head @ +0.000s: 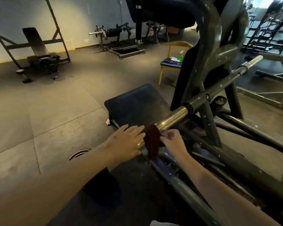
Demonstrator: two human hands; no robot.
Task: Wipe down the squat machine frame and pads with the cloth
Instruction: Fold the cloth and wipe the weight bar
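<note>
— Cloth (151,141), head view: where?
— Lower centre of frame, draped over bar (171,117), ends hanging down, just below pad (137,103).
— Left hand (126,141)?
— Flat on the bar's near end, fingers (137,128) straight and close together, tips touching the cloth. Gripping nothing.
— Right hand (173,141)?
— Just right of the cloth, fingers curled in, seemingly pinching its edge; slightly blurred there.
— Step in hand?
— Probably wiping the bar. Best to wrap the cloth right round, grip with both hands, then slide up toward frame (207,111) at centre right, twisting along the way to reach the underside too.
— Pitfalls?
— Merely draped, likely to slip off or skip patches. Worth keeping steady pressure and refolding to a clean face before moving on to the pad.
— Pad wiped yet?
— Cannot tell from here.
— Spray?
— Bottle (180,56) on chair (166,64), upper centre-right, well apart from both hands. Worth fetching only if grime resists a dry pass.
</note>
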